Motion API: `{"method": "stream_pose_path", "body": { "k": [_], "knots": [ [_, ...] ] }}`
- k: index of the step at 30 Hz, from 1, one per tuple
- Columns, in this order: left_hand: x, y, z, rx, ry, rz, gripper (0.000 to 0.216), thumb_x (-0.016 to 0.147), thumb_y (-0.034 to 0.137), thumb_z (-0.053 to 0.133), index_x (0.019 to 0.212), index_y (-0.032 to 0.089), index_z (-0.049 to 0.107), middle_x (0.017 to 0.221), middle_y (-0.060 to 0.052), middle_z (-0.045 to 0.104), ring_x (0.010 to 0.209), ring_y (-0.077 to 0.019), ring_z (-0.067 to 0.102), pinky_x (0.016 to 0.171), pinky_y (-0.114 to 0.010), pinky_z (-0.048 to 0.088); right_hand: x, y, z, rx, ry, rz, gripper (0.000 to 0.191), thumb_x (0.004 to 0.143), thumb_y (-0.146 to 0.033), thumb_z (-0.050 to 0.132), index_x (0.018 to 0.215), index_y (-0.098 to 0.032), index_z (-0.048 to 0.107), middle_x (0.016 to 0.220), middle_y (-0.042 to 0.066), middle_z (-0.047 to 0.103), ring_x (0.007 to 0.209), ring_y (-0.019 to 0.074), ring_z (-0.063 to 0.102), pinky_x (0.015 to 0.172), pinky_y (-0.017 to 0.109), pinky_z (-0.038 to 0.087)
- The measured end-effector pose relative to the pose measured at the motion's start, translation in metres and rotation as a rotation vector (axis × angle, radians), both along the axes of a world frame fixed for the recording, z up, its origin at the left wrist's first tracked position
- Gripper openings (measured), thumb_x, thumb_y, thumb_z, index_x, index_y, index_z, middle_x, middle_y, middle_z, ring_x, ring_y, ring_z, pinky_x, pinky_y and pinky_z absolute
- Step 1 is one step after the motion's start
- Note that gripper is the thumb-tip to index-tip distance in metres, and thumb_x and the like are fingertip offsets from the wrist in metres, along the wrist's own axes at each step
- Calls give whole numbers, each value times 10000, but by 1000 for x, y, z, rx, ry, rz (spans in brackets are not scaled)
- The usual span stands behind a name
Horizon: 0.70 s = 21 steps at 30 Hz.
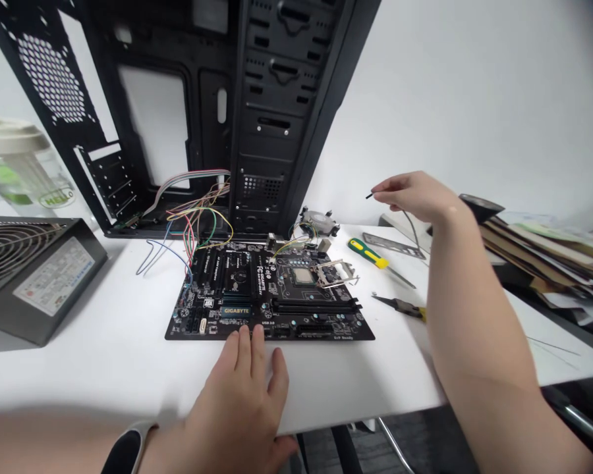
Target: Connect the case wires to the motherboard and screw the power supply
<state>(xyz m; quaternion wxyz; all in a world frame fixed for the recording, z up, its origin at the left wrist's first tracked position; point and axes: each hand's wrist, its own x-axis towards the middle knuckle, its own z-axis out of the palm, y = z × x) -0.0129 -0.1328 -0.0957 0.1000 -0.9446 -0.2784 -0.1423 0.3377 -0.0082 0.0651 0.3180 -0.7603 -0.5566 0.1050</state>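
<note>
A black motherboard [257,296] lies flat on the white table [103,368], its CPU socket [304,274] open with the metal latch frame swung to the right. My left hand [247,395] rests flat on the table, fingers stretched out, fingertips touching the board's near edge. My right hand [415,195] is raised above the table right of the board, fingers pinched on a small dark piece [369,195] at the end of a thin grey cable.
An empty black computer case [202,112] stands behind the board with coloured wires [197,217] trailing out. A power supply [34,270] sits at left. A green-yellow screwdriver [370,255], pliers [400,305], a cooler [319,222] and stacked papers [538,257] lie right.
</note>
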Motion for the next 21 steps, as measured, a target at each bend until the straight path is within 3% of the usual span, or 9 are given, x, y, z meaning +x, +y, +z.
{"method": "stream_pose_path", "body": {
  "k": [4, 8, 13, 15, 17, 21],
  "knots": [
    [-2, 2, 6, -53, 60, -31, 784, 774, 687, 527, 1254, 76, 630, 1268, -362, 535, 1131, -485, 581, 891, -577, 457, -45, -11, 18, 61, -132, 47, 79, 779, -192, 613, 790, -123, 651, 745, 61, 588, 655, 108, 451, 671, 340, 349],
    [-2, 4, 2, -77, 57, -40, 807, 776, 688, 512, 1266, 55, 613, 1292, -381, 502, 1173, -511, 538, 915, -612, 424, -80, -19, 24, 194, -42, 212, 51, 749, -170, 628, 715, -143, 654, 637, 12, 558, 584, 95, 419, 585, 305, 314],
    [1, 2, -4, -61, 58, -45, 809, 806, 696, 470, 1263, 40, 599, 1348, -376, 456, 1247, -507, 476, 959, -611, 393, -115, -37, 26, 241, -26, 491, 59, 732, -217, 643, 685, -180, 644, 608, -3, 542, 549, 102, 427, 520, 279, 317],
    [-1, 1, 8, -32, 34, -47, 803, 806, 703, 475, 1221, 30, 616, 1349, -372, 460, 1257, -500, 470, 970, -604, 395, -125, -48, 27, 270, -14, 594, 85, 735, -255, 651, 682, -188, 640, 634, 4, 553, 560, 109, 446, 502, 272, 329],
    [-4, 4, 31, -33, -22, -72, 742, 798, 690, 508, 1130, 43, 654, 1316, -351, 512, 1222, -482, 512, 954, -587, 423, -134, -58, 28, 307, -1, 693, 110, 747, -281, 646, 681, -193, 637, 674, 13, 573, 578, 114, 469, 492, 265, 350],
    [-14, 23, 89, -203, -281, -130, 369, 884, 472, 505, 949, 149, 671, 1090, -158, 695, 971, -302, 664, 822, -450, 524, -151, -72, 28, 413, -3, 875, 103, 773, -236, 629, 682, -188, 618, 700, 19, 595, 587, 112, 502, 493, 248, 389]
  ]
}}
